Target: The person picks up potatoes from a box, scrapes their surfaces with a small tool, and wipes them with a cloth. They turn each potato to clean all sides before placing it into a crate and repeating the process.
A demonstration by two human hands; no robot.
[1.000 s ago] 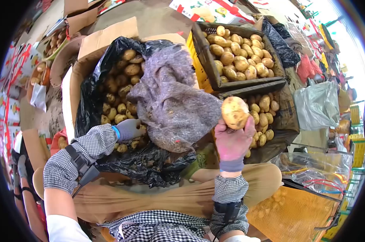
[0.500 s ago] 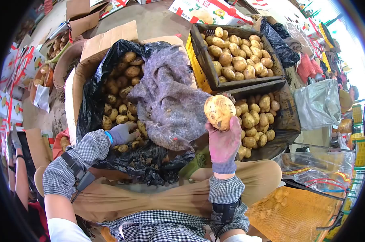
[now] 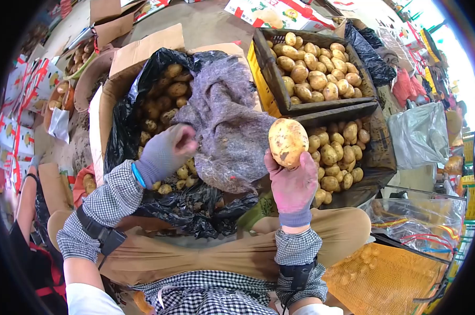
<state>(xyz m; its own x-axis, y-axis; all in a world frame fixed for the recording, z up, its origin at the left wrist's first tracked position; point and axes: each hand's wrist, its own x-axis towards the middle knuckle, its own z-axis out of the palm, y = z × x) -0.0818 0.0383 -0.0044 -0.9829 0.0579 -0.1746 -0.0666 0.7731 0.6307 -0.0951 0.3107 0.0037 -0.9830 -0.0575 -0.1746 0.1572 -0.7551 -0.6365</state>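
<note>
My right hand [image 3: 294, 181], in a stained pinkish-grey glove, holds up a large potato [image 3: 288, 143] with dirt specks on its skin. My left hand [image 3: 166, 149], gloved in grey, is above the carton's near-left part. Its fingers are curled but apart from the thumb, and nothing shows between them. Below it, several potatoes [image 3: 184, 173] lie in a cardboard carton [image 3: 94, 128] lined with a black plastic bag [image 3: 123, 126]. A grey fuzzy cloth [image 3: 224, 126] covers the carton's right part. Behind the held potato is a dark-lined crate [image 3: 379, 152] of potatoes.
A second crate [image 3: 279, 97] full of potatoes stands beyond the first. A clear plastic bag [image 3: 419, 136] lies at the right, near an orange mesh sheet [image 3: 379, 278]. Printed cartons [image 3: 279, 13] stand at the back. Another person's arm [image 3: 26, 202] shows at the far left.
My left hand has lifted off the potatoes in the carton and moved up, its fingers now curled apart. My right hand keeps the potato raised, turned slightly.
</note>
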